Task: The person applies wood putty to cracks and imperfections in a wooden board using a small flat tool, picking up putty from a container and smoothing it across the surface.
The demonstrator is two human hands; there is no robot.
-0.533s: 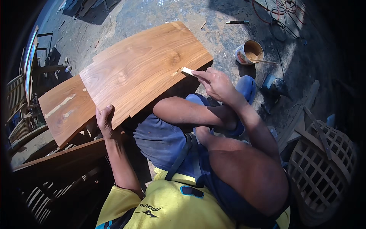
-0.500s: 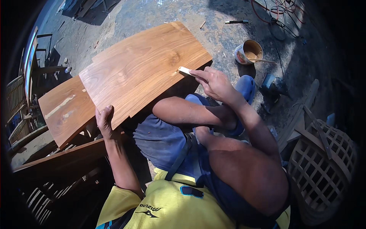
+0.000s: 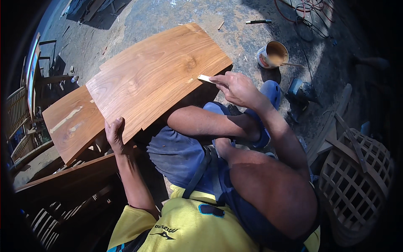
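Note:
A wide brown wooden panel (image 3: 155,63) lies tilted in front of me, over a second wooden panel (image 3: 63,130) that carries pale filler streaks. My left hand (image 3: 115,134) is closed on the upper panel's near left corner, thumb on top. Between the fingers of my right hand (image 3: 238,89) is a small, flat, whitish putty spatula (image 3: 206,78). Its tip is at the panel's right part, close to the near edge. Just left of the tip, a small pale filler patch (image 3: 190,80) marks the wood.
An open tub (image 3: 273,55) of brownish paste with a stick stands on the floor at the right. Beyond it lie a dark pen-like stick (image 3: 258,21) and tangled cables (image 3: 312,17). A power tool (image 3: 300,94) and a slatted wooden frame (image 3: 357,185) are on my right.
The spatula tip has drawn slightly right, off the filler patch, which now looks thinner and flatter. My left hand keeps its hold on the panel.

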